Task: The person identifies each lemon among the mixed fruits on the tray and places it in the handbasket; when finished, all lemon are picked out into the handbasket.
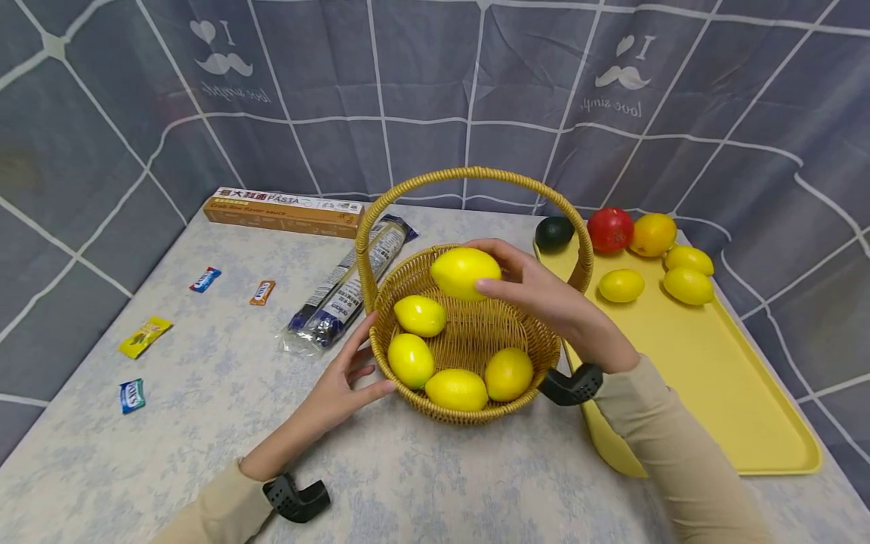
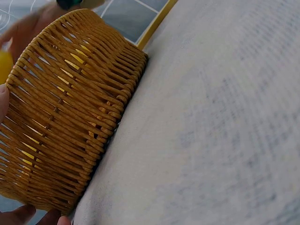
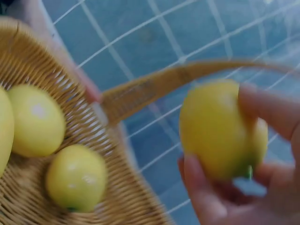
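My right hand (image 1: pixel 516 276) holds a yellow lemon (image 1: pixel 465 273) between thumb and fingers, over the wicker basket (image 1: pixel 476 414). In the right wrist view, the held lemon (image 3: pixel 218 129) shows a green tip, with fingers around its sides. My left hand (image 1: pixel 347 374) grips the basket's left side, thumb at the near rim and fingers along the outer wall. Several yellow lemons lie inside, among them one lemon (image 1: pixel 420 316) at the left and another (image 1: pixel 508 374) at the right. The left wrist view shows the basket's woven outer wall (image 2: pixel 70 108), fingertips at its edges.
A yellow tray (image 1: pixel 707 385) on the right carries several lemons, a red fruit (image 1: pixel 610 230), an orange-yellow fruit (image 1: pixel 653 234) and a dark green avocado (image 1: pixel 553 233). Behind and left are a pasta box (image 1: pixel 285 213), plastic-wrapped packs (image 1: pixel 350 283) and several small wrapped sweets. The basket's handle (image 1: pixel 476 173) arches above.
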`<state>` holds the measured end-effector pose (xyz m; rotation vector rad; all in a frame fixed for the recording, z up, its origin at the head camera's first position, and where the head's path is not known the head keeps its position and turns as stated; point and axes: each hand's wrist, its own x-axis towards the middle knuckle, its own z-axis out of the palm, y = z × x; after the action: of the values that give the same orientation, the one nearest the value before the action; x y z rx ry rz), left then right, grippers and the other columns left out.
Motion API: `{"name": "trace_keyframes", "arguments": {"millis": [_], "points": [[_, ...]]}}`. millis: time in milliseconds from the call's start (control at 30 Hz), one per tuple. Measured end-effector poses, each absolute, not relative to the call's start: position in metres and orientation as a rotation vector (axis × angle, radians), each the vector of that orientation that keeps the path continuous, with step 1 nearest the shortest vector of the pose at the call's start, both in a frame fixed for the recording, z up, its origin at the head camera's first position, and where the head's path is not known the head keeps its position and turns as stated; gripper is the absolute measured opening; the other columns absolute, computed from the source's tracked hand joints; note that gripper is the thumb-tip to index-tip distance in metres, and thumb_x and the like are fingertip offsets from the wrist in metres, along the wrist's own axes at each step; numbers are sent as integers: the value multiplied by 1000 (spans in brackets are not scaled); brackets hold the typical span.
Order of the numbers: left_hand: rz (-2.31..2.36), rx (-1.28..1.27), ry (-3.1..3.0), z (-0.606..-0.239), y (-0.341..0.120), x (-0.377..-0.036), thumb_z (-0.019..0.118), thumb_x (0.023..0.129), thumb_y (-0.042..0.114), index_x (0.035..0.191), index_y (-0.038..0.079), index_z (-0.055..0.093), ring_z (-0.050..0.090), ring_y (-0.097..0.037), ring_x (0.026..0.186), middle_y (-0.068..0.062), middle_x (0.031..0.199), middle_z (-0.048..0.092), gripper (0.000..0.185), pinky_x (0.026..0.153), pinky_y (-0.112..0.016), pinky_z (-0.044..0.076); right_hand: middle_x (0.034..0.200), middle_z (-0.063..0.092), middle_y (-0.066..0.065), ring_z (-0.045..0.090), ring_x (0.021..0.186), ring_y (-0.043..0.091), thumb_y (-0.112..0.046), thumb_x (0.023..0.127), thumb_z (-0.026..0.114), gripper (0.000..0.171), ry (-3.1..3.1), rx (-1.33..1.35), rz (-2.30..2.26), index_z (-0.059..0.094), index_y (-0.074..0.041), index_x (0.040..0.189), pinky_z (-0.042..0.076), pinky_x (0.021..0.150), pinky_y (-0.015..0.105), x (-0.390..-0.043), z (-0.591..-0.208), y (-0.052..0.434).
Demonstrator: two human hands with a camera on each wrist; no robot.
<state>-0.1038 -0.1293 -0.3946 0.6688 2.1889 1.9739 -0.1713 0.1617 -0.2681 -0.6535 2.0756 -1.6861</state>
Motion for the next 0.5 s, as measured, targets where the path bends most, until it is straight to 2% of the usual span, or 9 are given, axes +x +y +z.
{"name": "trace_keyframes", "arguments": {"millis": [167,267,500], "points": [[1977,666,2184,-395,-129,-104,69,85,8,152,26,16,30,-35,131,-9,153,14,87,99,-51,34,131,42,17,47,110,28,-15,96,56,54,2022,-281,-1765,32,-2,142,35,98,48,-207,-300,141],[1978,668,2183,-395,-129,-104,69,85,8,152,25,16,30,-35,131,-9,153,14,87,99,-51,34,131,39,22,47,110,31,-11,96,54,54,2055,-112,-1745,27,5,141,37,97,46,-218,-312,136],[1975,647,2191,-395,-130,-104,70,85,8,151,27,16,32,-35,130,-13,152,17,87,98,-53,35,126,39,23,49,108,32,-15,96,55,52,2170,-32,-1516,31,6,138,44,91,41,-226,-323,130]]}}
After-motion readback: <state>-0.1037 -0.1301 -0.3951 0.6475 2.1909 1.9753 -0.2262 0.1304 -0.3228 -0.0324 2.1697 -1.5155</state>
